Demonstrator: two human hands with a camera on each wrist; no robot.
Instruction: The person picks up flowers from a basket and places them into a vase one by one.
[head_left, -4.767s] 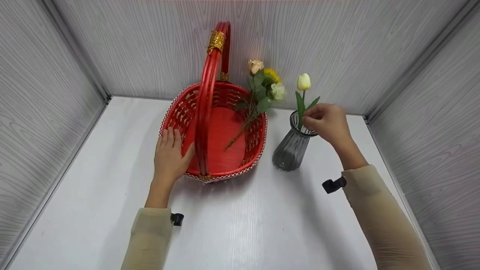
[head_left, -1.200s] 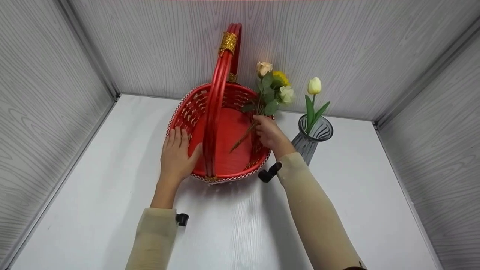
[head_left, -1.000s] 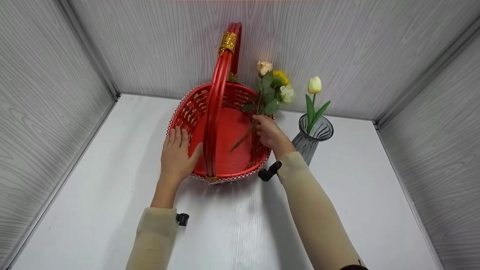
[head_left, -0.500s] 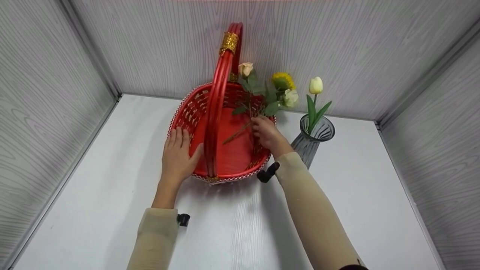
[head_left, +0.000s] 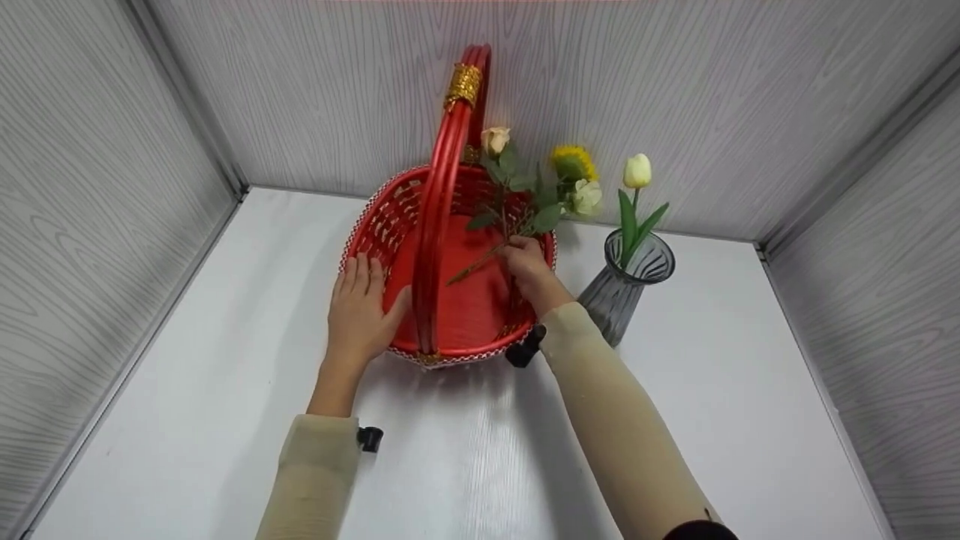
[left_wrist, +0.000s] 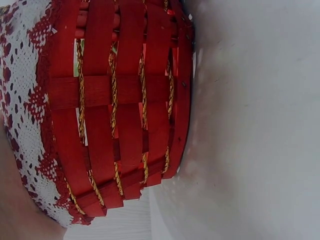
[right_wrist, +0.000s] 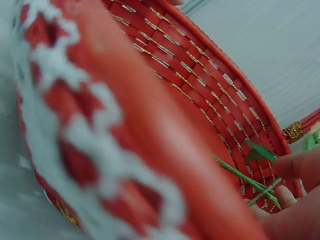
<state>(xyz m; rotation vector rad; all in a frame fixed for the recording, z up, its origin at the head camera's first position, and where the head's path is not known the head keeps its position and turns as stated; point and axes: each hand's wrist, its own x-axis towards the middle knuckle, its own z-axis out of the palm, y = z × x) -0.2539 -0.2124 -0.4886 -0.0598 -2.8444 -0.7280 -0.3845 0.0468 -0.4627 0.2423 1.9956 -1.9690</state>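
Observation:
A red woven basket (head_left: 472, 319) with a tall arched handle stands toward the back wall. My left hand (head_left: 358, 313) rests on its left rim, fingers straight and thumb spread toward the handle. Inside the right rim, my right hand (head_left: 529, 268) pinches the stem of a peach rose (head_left: 495, 141). The stem's lower end (head_left: 463, 276) points down over the basket floor. Beside the rose, a yellow sunflower (head_left: 574, 163) and a whitish flower (head_left: 586, 198) lean over the back right rim. The right wrist view shows green stems (right_wrist: 247, 180) crossing at the fingers.
A grey ribbed glass vase (head_left: 615, 304) stands right of the basket, holding a pale yellow tulip (head_left: 637, 171). Grey wood-grain panels (head_left: 315, 97) enclose the white table (head_left: 450, 465) at the back and sides. The basket handle (head_left: 435, 217) arches high between the hands.
My right hand has let go of the tulip in the vase and come to the basket. The rose has shifted left, apart from the sunflower and whitish flower. My left hand stays on the rim.

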